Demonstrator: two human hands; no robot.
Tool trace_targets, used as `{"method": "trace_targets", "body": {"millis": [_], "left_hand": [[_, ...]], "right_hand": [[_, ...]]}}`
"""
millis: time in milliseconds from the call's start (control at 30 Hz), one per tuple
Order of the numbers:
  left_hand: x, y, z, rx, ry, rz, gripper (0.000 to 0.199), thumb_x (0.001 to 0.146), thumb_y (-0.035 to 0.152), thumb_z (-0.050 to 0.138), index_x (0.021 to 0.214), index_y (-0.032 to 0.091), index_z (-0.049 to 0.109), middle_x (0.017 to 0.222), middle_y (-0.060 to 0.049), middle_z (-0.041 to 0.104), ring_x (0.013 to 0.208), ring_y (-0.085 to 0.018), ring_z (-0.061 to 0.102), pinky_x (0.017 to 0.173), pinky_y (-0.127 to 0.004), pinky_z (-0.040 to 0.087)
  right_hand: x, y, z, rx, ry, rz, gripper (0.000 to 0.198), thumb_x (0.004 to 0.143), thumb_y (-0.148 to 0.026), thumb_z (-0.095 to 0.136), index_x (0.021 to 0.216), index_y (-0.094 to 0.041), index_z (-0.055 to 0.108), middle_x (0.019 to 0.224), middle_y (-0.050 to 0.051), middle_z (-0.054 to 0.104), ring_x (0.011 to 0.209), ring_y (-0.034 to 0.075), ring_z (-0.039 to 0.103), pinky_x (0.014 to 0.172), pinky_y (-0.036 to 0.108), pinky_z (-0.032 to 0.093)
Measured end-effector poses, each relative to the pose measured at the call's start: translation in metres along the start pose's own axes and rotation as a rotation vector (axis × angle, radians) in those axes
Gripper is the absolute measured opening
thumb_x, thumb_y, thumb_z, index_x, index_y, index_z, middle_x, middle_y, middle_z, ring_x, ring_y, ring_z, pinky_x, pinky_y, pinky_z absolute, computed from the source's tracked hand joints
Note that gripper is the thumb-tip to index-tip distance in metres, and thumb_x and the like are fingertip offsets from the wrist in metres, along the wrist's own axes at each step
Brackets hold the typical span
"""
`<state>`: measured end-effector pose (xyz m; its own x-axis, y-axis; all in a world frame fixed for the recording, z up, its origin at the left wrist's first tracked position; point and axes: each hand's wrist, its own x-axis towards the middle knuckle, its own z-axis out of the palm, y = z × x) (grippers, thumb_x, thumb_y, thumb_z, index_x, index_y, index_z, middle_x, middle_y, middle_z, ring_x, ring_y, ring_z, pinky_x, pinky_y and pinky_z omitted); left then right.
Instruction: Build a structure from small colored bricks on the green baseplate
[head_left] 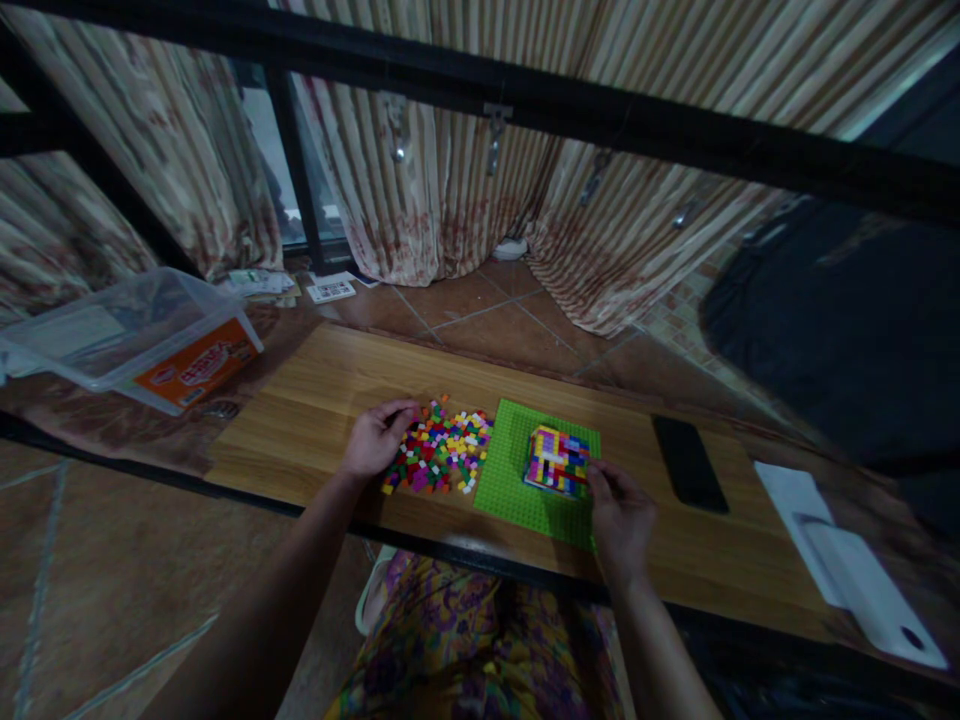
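Observation:
A block-shaped build of many-coloured toy bricks [556, 460] stands on a green studded baseplate [502, 470]. My right hand [621, 508] is at the build's right side, thumb and forefinger pinched against its edge; whatever is between the fingertips is too small to tell. Left of the baseplate lies a loose pile of small coloured bricks [442, 450]. At that pile's left edge is my left hand [375, 440], its fingers curled and thumb drawn close to the forefinger. Anything in that pinch cannot be made out.
A wooden board [300, 400] carries the bricks. On its right lie a black phone [688, 463] and a white flat object [862, 570]. A clear plastic bin [150, 330] with an orange label stands at the left. A dark metal bar [525, 110] crosses ahead, before striped curtains [480, 190].

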<state>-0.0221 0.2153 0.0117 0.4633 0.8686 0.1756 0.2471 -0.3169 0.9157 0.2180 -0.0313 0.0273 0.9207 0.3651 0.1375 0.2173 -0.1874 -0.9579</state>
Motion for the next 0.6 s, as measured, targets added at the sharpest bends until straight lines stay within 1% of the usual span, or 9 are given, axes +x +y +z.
{"method": "trace_targets", "body": {"millis": [167, 400, 600], "left_hand": [[0.000, -0.001, 0.000, 0.014, 0.004, 0.007, 0.038, 0.084, 0.049, 0.055, 0.103, 0.020, 0.072, 0.100, -0.005, 0.074, 0.095, -0.022, 0.068, 0.090, -0.035, 0.051], [0.001, 0.000, 0.000, 0.015, -0.004, -0.004, 0.035, 0.085, 0.046, 0.056, 0.102, 0.020, 0.072, 0.100, -0.006, 0.074, 0.096, -0.023, 0.068, 0.092, -0.035, 0.051], [0.000, 0.001, 0.000, 0.009, -0.012, -0.005, 0.036, 0.085, 0.046, 0.056, 0.103, 0.020, 0.072, 0.099, -0.005, 0.074, 0.095, -0.022, 0.068, 0.091, -0.034, 0.051]], "right_hand": [[0.001, -0.003, 0.003, 0.086, 0.022, 0.058, 0.035, 0.068, -0.043, 0.071, 0.086, -0.014, 0.071, 0.083, 0.008, 0.072, 0.073, 0.018, 0.063, 0.066, 0.030, 0.049], [0.003, -0.010, 0.004, 0.251, 0.041, 0.211, 0.031, 0.056, -0.036, 0.080, 0.078, -0.016, 0.071, 0.073, 0.001, 0.069, 0.062, 0.012, 0.057, 0.056, 0.023, 0.043], [0.007, -0.011, 0.003, 0.288, 0.032, 0.309, 0.030, 0.051, -0.032, 0.082, 0.074, -0.016, 0.071, 0.072, 0.001, 0.069, 0.059, 0.011, 0.057, 0.051, 0.021, 0.042]]}}
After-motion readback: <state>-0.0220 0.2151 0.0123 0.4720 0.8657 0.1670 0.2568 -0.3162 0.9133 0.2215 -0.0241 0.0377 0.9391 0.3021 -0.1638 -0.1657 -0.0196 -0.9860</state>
